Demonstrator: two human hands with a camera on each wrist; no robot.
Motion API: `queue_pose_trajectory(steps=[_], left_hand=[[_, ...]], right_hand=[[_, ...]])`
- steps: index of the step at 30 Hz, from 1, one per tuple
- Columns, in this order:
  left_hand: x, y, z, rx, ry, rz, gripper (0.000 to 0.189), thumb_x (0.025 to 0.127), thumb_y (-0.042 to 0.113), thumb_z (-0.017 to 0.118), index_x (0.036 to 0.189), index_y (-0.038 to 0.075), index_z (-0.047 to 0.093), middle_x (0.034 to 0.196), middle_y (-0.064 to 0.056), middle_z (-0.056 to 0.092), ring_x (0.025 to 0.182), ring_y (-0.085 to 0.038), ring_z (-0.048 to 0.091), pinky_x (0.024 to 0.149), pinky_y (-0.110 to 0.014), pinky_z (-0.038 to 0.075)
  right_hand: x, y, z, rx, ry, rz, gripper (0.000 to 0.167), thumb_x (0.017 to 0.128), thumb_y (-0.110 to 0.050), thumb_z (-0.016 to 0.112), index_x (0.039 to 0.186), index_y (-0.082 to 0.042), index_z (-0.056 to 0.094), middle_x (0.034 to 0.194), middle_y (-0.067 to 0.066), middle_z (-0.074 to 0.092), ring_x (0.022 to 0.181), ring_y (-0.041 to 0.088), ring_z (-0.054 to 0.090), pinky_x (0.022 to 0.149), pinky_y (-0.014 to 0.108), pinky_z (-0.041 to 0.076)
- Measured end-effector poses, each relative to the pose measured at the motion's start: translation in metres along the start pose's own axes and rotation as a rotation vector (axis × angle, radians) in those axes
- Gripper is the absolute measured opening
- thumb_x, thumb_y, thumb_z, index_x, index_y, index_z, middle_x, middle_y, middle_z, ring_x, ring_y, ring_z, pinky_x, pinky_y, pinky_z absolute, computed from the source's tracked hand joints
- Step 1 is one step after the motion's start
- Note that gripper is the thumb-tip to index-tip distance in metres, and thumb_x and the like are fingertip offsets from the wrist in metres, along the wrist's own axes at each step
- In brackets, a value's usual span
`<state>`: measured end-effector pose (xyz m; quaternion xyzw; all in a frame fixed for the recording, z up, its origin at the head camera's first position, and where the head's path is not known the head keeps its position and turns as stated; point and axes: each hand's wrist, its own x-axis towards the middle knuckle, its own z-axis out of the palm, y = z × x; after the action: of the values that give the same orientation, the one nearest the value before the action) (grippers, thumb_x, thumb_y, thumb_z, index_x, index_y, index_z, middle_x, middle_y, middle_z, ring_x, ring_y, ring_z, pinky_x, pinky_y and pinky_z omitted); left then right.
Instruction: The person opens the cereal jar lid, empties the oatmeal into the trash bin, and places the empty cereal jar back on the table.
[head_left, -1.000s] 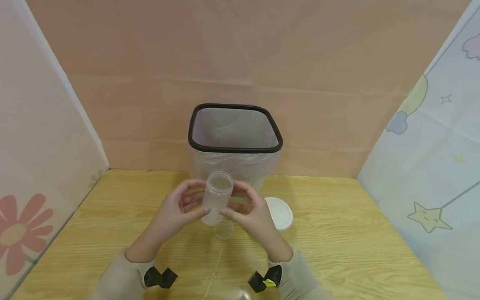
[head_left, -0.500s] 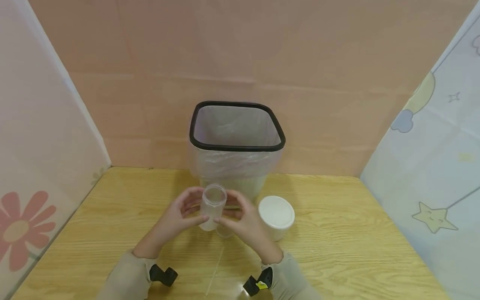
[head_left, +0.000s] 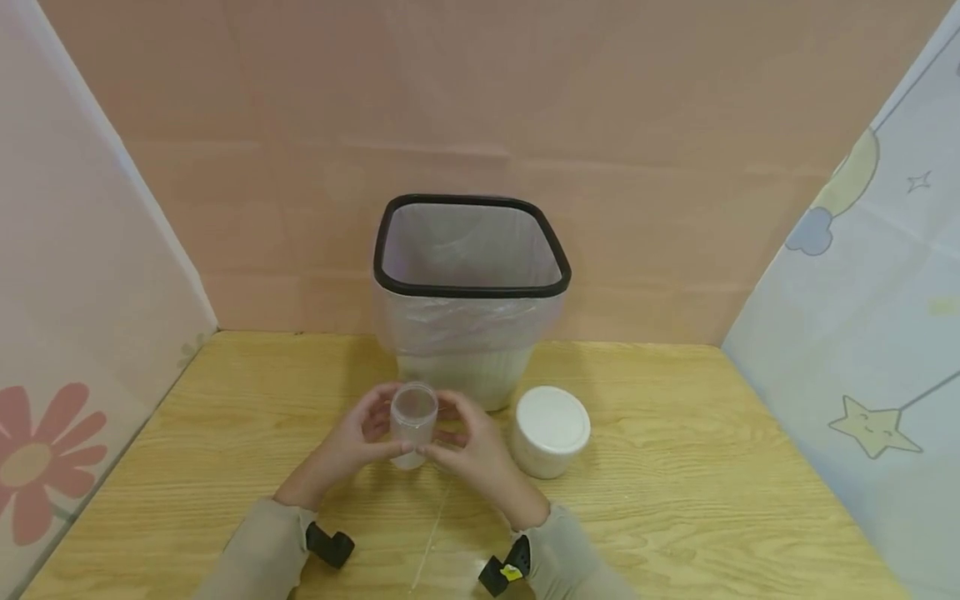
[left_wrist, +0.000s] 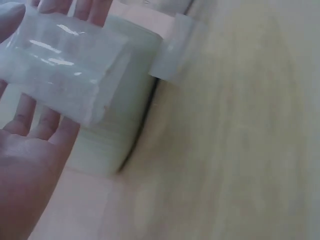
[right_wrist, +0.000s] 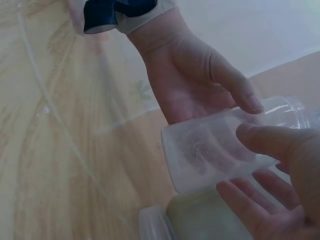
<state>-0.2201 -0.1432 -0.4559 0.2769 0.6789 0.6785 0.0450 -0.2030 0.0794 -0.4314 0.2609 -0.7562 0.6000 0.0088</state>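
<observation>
A clear plastic jar (head_left: 413, 425), open at the top with a threaded neck, stands upright between both hands in the head view. My left hand (head_left: 351, 442) holds it from the left side, thumb in front and fingers behind. From the right, my right hand (head_left: 480, 450) holds it the same way. The right wrist view shows the jar (right_wrist: 210, 147) see-through, with fingers visible behind its wall. A small clear round lid (right_wrist: 154, 224) lies on the table near the bin; in the head view the right hand mostly hides it.
A bin (head_left: 472, 292) with a black rim and a clear liner stands at the back, just beyond the hands. Right of the hands sits a white round tub (head_left: 552, 429) with its cover on. A thin pale line (head_left: 430, 542) runs along the wooden table (head_left: 675, 483) in front.
Both hands have brought the jar down and slightly left, closer to the table. The white tub has come into full view, while the right hand now covers most of the clear lid.
</observation>
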Motion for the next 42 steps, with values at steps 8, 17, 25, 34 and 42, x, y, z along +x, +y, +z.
queue_pose_trajectory(steps=[8,17,25,34,42], left_hand=[[0.001,-0.01,0.001,-0.062,-0.031,0.004,0.069,0.087,-0.002,0.077,0.144,0.002,0.04,0.142,-0.003,0.049,0.128,-0.007,0.052,0.103,-0.024,0.048],[-0.008,-0.021,-0.004,-0.073,-0.034,-0.036,0.073,0.084,-0.002,0.079,0.144,0.001,0.037,0.14,-0.002,0.05,0.128,-0.005,0.052,0.103,-0.022,0.048],[-0.013,-0.032,-0.011,-0.103,-0.055,-0.018,0.07,0.086,-0.004,0.077,0.145,0.008,0.04,0.14,0.0,0.05,0.13,-0.008,0.051,0.104,-0.024,0.047],[-0.011,-0.036,-0.011,-0.14,-0.074,-0.018,0.071,0.086,-0.005,0.076,0.146,0.01,0.04,0.141,0.003,0.052,0.131,-0.008,0.051,0.106,-0.022,0.045],[-0.01,-0.032,-0.009,-0.164,-0.082,-0.022,0.07,0.086,-0.003,0.077,0.145,0.008,0.04,0.14,0.003,0.053,0.13,-0.008,0.052,0.105,-0.022,0.046]], right_hand=[[0.0,0.004,0.001,-0.062,-0.026,-0.028,0.063,0.083,0.006,0.08,0.139,0.0,0.052,0.13,0.017,0.058,0.116,0.038,0.06,0.092,0.035,0.058],[0.0,0.009,0.008,-0.144,-0.082,-0.012,0.063,0.083,0.006,0.08,0.139,-0.002,0.052,0.128,0.017,0.057,0.116,0.035,0.06,0.093,0.038,0.058],[-0.001,0.011,0.011,-0.192,-0.1,-0.034,0.063,0.085,0.006,0.078,0.141,-0.002,0.053,0.129,0.017,0.057,0.115,0.033,0.061,0.092,0.03,0.058],[0.0,0.01,-0.005,-0.553,-0.122,-0.114,0.059,0.086,-0.011,0.082,0.139,-0.006,0.057,0.13,0.012,0.062,0.117,0.027,0.061,0.099,0.039,0.055],[0.0,0.016,-0.014,-0.785,-0.165,-0.016,0.044,0.089,-0.023,0.079,0.127,-0.006,0.066,0.122,0.012,0.06,0.113,0.027,0.058,0.098,0.044,0.053]])
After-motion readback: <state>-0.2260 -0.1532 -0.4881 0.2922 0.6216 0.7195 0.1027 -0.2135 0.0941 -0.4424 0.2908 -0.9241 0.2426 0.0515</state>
